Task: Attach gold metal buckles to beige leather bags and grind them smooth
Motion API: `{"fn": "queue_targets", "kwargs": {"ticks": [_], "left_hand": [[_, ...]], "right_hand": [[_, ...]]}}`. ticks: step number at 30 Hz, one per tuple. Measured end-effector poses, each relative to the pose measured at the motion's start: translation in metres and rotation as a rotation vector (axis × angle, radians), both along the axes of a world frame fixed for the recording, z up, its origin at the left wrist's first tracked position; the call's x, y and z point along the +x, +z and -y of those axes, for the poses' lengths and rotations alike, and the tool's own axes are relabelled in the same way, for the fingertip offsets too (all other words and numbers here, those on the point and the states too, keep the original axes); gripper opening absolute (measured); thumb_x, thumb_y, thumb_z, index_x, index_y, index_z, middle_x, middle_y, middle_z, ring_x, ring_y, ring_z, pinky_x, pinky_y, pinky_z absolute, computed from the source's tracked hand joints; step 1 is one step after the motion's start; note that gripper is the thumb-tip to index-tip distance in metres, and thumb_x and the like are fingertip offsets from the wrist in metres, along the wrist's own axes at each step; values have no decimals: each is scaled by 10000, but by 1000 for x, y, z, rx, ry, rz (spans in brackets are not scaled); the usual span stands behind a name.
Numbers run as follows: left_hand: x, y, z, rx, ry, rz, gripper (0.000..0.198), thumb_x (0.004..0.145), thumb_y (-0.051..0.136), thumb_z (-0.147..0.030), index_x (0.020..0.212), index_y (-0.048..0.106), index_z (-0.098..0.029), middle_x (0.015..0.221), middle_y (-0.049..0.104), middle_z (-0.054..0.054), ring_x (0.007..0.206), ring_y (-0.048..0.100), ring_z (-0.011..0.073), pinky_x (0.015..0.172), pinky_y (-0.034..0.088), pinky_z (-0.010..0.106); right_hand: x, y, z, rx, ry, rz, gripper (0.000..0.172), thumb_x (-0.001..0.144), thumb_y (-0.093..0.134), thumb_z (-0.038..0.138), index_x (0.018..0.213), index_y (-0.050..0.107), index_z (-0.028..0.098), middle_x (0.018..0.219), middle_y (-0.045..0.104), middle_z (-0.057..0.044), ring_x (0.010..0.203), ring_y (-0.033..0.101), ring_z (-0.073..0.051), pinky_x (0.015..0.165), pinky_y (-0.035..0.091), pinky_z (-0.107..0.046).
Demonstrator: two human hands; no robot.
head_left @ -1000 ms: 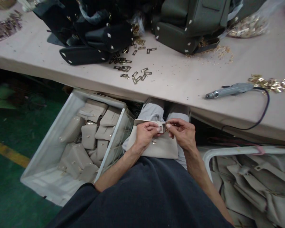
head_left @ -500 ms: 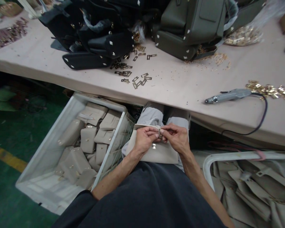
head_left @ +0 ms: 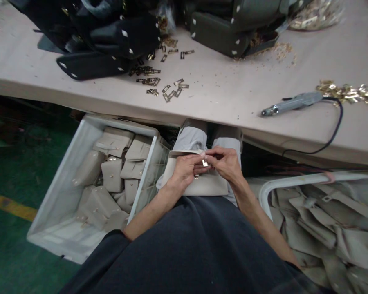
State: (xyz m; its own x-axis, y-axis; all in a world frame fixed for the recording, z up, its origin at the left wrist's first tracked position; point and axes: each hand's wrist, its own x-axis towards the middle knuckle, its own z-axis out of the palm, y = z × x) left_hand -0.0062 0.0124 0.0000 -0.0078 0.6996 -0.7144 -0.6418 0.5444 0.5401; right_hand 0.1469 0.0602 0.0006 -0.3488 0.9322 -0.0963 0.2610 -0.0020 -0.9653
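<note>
A small beige leather pouch (head_left: 208,185) lies on my lap, below the table edge. My left hand (head_left: 185,169) is closed on its upper flap, thumb and fingers pinching near the middle. My right hand (head_left: 225,163) is closed too, fingertips pinching a small metal clasp piece (head_left: 205,163) at the flap's strap. The two hands touch at the fingertips. A small metal stud (head_left: 196,176) shows on the pouch front just under my left hand.
A white crate (head_left: 64,183) of finished beige pouches stands at my left knee. A second white bin (head_left: 294,183) with beige leather pieces is at my right. On the table (head_left: 227,102) lie loose gold clasps (head_left: 168,87), black and olive bags, and a corded grey tool (head_left: 291,104).
My hands have closed together over the flap; a second ago the right hand held the clasp a little apart from the left. The view shifted slightly.
</note>
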Motion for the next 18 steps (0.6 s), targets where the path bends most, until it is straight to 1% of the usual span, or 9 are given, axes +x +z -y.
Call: {"fn": "queue_targets", "kwargs": {"ticks": [2,5,7,10,12,15,18], "left_hand": [[0,0,-4,-41,-30,38,250,730,906,-253,838,755,-85,738,755,104,633,740,194,621,640,275],[-1,-2,-8,-113,-81,64,174,769,841,-202,860,753,-84,736,757,112,616,729,189,591,623,260],[0,-4,-9,-121,-88,40,162,768,824,-182,881,753,-89,746,759,107,605,720,185,585,616,265],[3,-5,-7,-84,-54,-49,193,744,843,-179,902,756,-109,796,770,93,620,712,174,588,603,262],[5,-5,-7,-72,-36,-106,208,724,868,-203,872,752,-115,777,759,80,603,693,160,562,576,245],[7,-4,-6,-52,-28,-161,220,708,886,-247,780,727,-113,677,706,57,541,641,140,508,528,231],[7,-6,-7,-24,-20,-172,246,667,901,-262,735,710,-122,634,672,39,531,611,136,506,526,242]], "right_hand": [[2,-1,-1,14,12,3,200,834,787,350,903,839,169,747,687,-51,651,580,-157,553,417,-267],[5,-4,-1,22,23,-17,183,825,785,320,900,834,161,747,683,-45,655,573,-151,566,416,-268],[6,-7,0,22,16,-21,200,823,791,326,924,829,158,762,690,-45,661,570,-149,574,427,-267],[10,-10,5,42,6,-12,258,831,798,352,1011,817,168,814,711,-49,693,591,-156,610,468,-273],[15,-10,8,88,25,-29,275,857,787,365,1065,807,186,869,718,-56,730,616,-167,645,499,-286],[23,-10,12,192,115,-49,272,874,792,363,1109,797,226,990,714,-79,782,639,-186,677,537,-313],[28,-15,16,325,188,-17,262,865,807,323,1122,788,276,1058,693,-85,864,651,-219,746,572,-361]]}}
